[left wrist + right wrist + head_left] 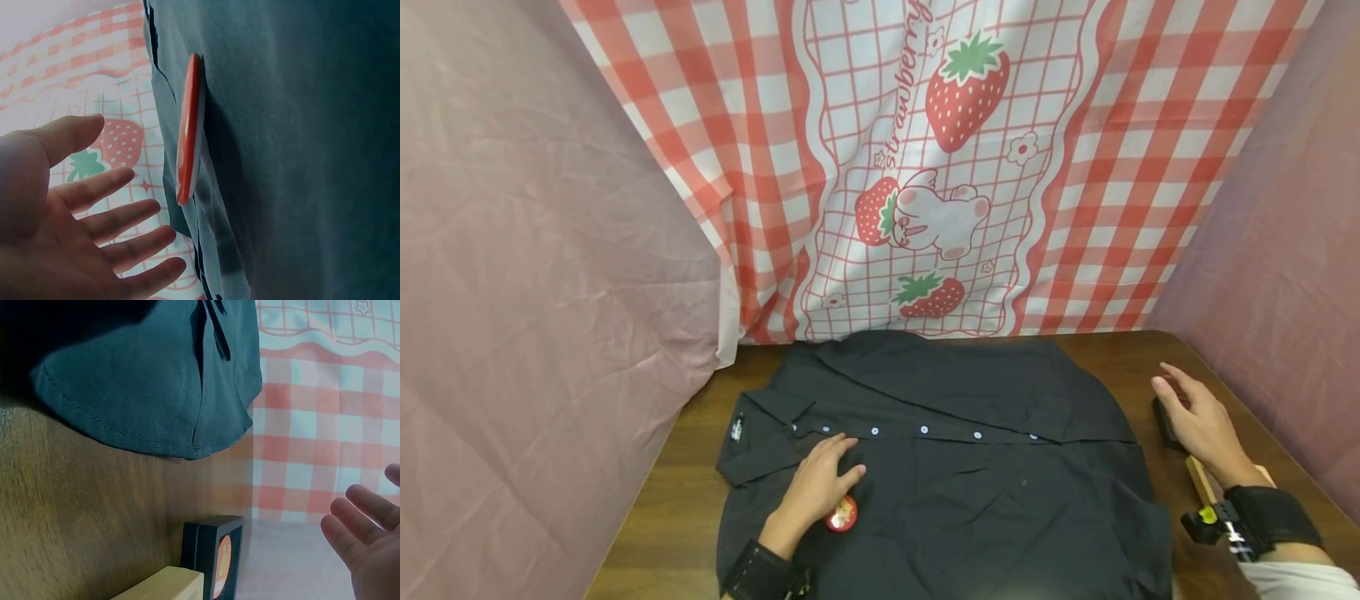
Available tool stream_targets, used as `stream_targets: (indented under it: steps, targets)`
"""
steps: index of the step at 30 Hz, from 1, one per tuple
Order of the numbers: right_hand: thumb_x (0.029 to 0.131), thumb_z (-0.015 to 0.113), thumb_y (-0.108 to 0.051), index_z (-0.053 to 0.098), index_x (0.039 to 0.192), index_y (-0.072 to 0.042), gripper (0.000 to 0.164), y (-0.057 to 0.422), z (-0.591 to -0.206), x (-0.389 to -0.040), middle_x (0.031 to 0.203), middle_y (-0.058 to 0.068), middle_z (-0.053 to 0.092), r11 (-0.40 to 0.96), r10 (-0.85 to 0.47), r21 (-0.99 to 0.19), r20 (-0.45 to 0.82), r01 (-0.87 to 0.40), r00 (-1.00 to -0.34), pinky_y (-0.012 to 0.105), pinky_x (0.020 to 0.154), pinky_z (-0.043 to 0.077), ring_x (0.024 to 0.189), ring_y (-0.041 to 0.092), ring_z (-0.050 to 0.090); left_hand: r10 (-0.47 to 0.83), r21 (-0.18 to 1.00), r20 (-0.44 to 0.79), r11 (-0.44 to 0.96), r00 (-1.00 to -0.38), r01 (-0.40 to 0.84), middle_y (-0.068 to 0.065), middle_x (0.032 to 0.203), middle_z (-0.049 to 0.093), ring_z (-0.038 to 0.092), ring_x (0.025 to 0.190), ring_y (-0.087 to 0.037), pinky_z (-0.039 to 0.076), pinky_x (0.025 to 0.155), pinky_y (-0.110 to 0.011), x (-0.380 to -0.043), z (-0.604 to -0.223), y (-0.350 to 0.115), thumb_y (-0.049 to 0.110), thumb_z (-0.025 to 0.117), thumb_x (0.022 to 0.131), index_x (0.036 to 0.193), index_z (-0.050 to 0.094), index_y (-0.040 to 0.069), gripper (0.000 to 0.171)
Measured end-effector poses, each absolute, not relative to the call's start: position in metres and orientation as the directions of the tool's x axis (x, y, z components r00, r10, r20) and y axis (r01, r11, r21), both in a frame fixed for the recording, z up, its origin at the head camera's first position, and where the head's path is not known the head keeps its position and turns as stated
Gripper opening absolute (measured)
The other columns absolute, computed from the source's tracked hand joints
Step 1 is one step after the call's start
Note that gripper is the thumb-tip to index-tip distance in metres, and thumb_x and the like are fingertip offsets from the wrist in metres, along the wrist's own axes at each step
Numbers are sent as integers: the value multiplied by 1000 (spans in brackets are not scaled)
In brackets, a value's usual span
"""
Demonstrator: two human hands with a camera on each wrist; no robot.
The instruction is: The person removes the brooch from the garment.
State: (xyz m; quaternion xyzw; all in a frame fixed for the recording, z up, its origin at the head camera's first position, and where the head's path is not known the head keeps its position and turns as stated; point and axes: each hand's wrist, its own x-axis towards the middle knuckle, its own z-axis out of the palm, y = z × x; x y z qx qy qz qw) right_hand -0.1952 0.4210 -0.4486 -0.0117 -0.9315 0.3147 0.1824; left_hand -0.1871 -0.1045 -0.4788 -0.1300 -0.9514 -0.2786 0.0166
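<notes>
Clearly, your left hand (pixel 822 482) is relaxed and grasps nothing over the black shirt (pixel 955 517); your right hand (pixel 1208 432) is also released, near the black box (pixel 192 544). The red round badge (pixel 842 514) lies on the shirt, just below your left thumb, so the left hand is nearer; being round, it has no long axis. Its print is hard to read, and the shirt's near edge is cut off.

The right hand (pixel 380 559) hovers near a black box (pixel 213 553)
</notes>
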Motion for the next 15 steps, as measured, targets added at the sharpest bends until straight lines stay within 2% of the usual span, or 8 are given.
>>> stream_targets:
  steps: [15]
  targets:
    - [106, 37, -29, 31, 148, 5, 55, 407, -442, -190, 129, 39, 45, 799, 95, -585, 349, -137, -932, 65, 84, 34, 111, 54, 44, 248, 527, 99, 809, -964, 262, -23, 138, 55, 45, 132, -45, 36, 107, -61, -186, -481, -108, 27, 70, 87, 127, 62, 3, 47]
